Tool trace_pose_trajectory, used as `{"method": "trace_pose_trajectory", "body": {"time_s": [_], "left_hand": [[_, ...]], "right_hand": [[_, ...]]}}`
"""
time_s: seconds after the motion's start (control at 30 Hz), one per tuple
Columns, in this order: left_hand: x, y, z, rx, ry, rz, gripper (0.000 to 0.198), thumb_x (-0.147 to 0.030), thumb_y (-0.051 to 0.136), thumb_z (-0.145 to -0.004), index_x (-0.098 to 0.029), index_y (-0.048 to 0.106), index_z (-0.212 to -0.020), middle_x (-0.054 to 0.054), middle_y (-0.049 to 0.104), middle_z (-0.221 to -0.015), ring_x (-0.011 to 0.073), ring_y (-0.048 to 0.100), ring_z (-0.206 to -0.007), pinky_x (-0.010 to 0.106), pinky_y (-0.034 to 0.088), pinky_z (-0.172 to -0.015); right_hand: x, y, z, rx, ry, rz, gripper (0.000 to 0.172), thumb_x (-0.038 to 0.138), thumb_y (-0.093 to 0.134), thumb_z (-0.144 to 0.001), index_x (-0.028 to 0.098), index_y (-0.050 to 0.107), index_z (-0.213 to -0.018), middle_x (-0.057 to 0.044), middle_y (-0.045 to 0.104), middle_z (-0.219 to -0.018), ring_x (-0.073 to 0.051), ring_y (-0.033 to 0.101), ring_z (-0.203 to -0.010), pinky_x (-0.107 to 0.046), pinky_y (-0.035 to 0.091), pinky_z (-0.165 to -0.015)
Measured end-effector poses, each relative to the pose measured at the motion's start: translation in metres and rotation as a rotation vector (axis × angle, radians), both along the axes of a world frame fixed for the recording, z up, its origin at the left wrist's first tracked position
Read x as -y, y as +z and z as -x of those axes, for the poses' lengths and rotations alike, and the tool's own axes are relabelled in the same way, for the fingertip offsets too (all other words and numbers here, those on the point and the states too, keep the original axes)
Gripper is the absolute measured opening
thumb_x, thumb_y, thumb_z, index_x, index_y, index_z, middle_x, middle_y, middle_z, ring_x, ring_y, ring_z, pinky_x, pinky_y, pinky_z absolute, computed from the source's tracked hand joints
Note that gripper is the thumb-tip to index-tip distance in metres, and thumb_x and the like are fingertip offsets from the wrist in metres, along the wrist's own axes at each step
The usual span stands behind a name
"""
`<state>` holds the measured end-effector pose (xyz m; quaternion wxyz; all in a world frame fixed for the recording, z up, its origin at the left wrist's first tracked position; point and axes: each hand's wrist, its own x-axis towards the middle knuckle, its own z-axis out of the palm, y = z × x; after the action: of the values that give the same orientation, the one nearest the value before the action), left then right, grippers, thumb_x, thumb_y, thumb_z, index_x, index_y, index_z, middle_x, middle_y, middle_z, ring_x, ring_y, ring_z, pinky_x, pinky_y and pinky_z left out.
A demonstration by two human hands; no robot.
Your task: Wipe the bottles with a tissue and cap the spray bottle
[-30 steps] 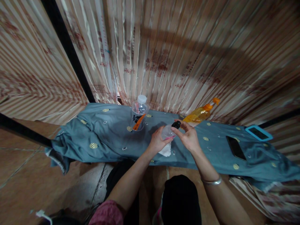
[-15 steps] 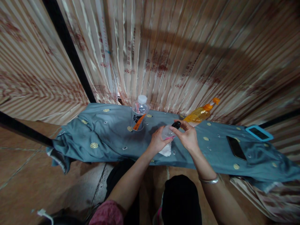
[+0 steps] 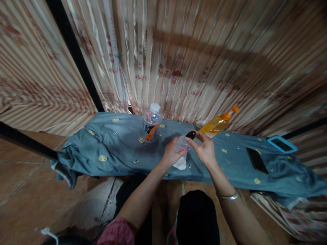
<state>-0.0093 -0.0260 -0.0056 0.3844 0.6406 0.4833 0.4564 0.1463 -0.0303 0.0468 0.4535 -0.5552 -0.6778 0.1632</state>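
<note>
My left hand (image 3: 173,152) is wrapped round the body of a translucent bottle (image 3: 182,143), which is tilted with its top toward the right. At that end, my right hand (image 3: 204,147) grips the black cap (image 3: 190,135) between thumb and fingers. White tissue (image 3: 181,163) shows below the bottle, on the cloth. Just behind my right hand lies an orange pump bottle (image 3: 216,125) with yellow liquid, its near end partly hidden. Further left stands a clear plastic cup (image 3: 151,131) with a white-capped bottle (image 3: 154,109) in it.
A grey-blue patterned cloth (image 3: 120,143) covers the narrow bench. To the right lie a black phone (image 3: 257,160) and a blue-framed device (image 3: 282,145). Striped curtains (image 3: 173,68) hang close behind, and a black pole (image 3: 76,58) rises at the left.
The black cap has turned and shifted slightly left in my right hand's fingers. My left hand stays on the bottle, and the other objects look the same.
</note>
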Motion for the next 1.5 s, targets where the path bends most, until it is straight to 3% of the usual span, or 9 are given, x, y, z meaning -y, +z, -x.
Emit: {"method": "trace_pose_trajectory", "body": {"time_s": [0.17, 0.27, 0.5, 0.7, 0.97, 1.1, 1.23, 1.33, 1.5], "left_hand": [[0.001, 0.000, 0.000, -0.005, 0.001, -0.008, 0.066, -0.019, 0.088, -0.072, -0.022, 0.061, -0.132, 0.007, 0.075, -0.130, 0.0284, 0.073, -0.119, 0.042, 0.057, -0.105], [0.001, -0.001, 0.000, -0.012, 0.003, -0.033, 0.070, -0.019, 0.089, -0.071, -0.021, 0.058, -0.134, 0.009, 0.073, -0.134, 0.0295, 0.071, -0.123, 0.043, 0.056, -0.108], [0.001, 0.000, 0.000, -0.036, -0.001, -0.027, 0.055, -0.022, 0.083, -0.077, -0.023, 0.062, -0.128, 0.006, 0.076, -0.123, 0.0277, 0.075, -0.113, 0.040, 0.059, -0.101], [0.001, -0.001, -0.002, -0.029, 0.007, -0.009, 0.055, -0.022, 0.082, -0.077, -0.022, 0.062, -0.128, 0.007, 0.076, -0.122, 0.0274, 0.075, -0.111, 0.041, 0.060, -0.101], [0.001, 0.000, 0.000, -0.012, 0.004, -0.024, 0.058, -0.021, 0.085, -0.076, -0.021, 0.061, -0.129, 0.008, 0.076, -0.124, 0.0293, 0.075, -0.113, 0.043, 0.060, -0.103], [0.002, 0.001, 0.001, -0.018, -0.007, -0.038, 0.065, -0.019, 0.087, -0.073, -0.019, 0.059, -0.131, 0.010, 0.074, -0.128, 0.0306, 0.073, -0.119, 0.044, 0.057, -0.107], [0.001, 0.001, 0.002, -0.023, -0.004, -0.025, 0.067, -0.014, 0.086, -0.072, -0.022, 0.058, -0.132, 0.007, 0.074, -0.130, 0.0288, 0.071, -0.123, 0.043, 0.056, -0.109], [0.000, 0.001, 0.002, -0.025, 0.011, -0.011, 0.065, -0.012, 0.085, -0.071, -0.022, 0.059, -0.131, 0.008, 0.074, -0.129, 0.0287, 0.072, -0.121, 0.043, 0.056, -0.109], [0.000, 0.002, 0.002, -0.032, 0.018, 0.005, 0.062, -0.012, 0.084, -0.072, -0.022, 0.061, -0.128, 0.007, 0.076, -0.126, 0.0281, 0.072, -0.119, 0.041, 0.056, -0.107]], "right_hand": [[0.004, 0.005, -0.002, -0.003, 0.074, 0.008, 0.048, 0.051, 0.068, -0.097, 0.020, 0.063, -0.133, -0.010, 0.067, -0.132, -0.024, 0.067, -0.117, -0.051, 0.054, -0.104], [0.003, 0.004, -0.002, 0.000, 0.106, 0.025, 0.044, 0.051, 0.067, -0.097, 0.019, 0.066, -0.127, -0.009, 0.069, -0.126, -0.023, 0.067, -0.115, -0.051, 0.053, -0.105], [0.000, -0.004, 0.002, -0.006, 0.000, 0.021, 0.039, 0.050, 0.067, -0.098, 0.019, 0.068, -0.121, -0.008, 0.070, -0.121, -0.022, 0.068, -0.110, -0.048, 0.055, -0.100], [0.000, -0.007, 0.006, 0.007, -0.098, 0.005, 0.041, 0.050, 0.068, -0.097, 0.019, 0.068, -0.123, -0.008, 0.069, -0.124, -0.023, 0.067, -0.115, -0.050, 0.053, -0.103], [0.002, -0.011, 0.005, -0.056, -0.063, 0.012, 0.042, 0.049, 0.068, -0.097, 0.020, 0.066, -0.127, -0.009, 0.067, -0.130, -0.024, 0.065, -0.119, -0.051, 0.053, -0.104], [0.004, -0.037, -0.014, -0.157, -0.108, 0.053, 0.047, 0.049, 0.063, -0.100, 0.020, 0.060, -0.137, -0.011, 0.064, -0.137, -0.024, 0.066, -0.119, -0.049, 0.056, -0.101], [0.011, -0.084, -0.028, -0.123, -0.229, 0.163, 0.043, 0.047, 0.066, -0.099, 0.020, 0.063, -0.131, -0.010, 0.065, -0.131, -0.023, 0.066, -0.113, -0.047, 0.057, -0.097], [0.019, -0.113, -0.022, -0.044, -0.251, 0.245, 0.041, 0.046, 0.068, -0.097, 0.021, 0.064, -0.129, -0.010, 0.064, -0.134, -0.024, 0.065, -0.117, -0.048, 0.056, -0.100], [0.023, -0.131, -0.001, 0.019, -0.263, 0.312, 0.043, 0.045, 0.069, -0.097, 0.021, 0.064, -0.131, -0.011, 0.060, -0.142, -0.027, 0.061, -0.126, -0.053, 0.052, -0.106]]}}
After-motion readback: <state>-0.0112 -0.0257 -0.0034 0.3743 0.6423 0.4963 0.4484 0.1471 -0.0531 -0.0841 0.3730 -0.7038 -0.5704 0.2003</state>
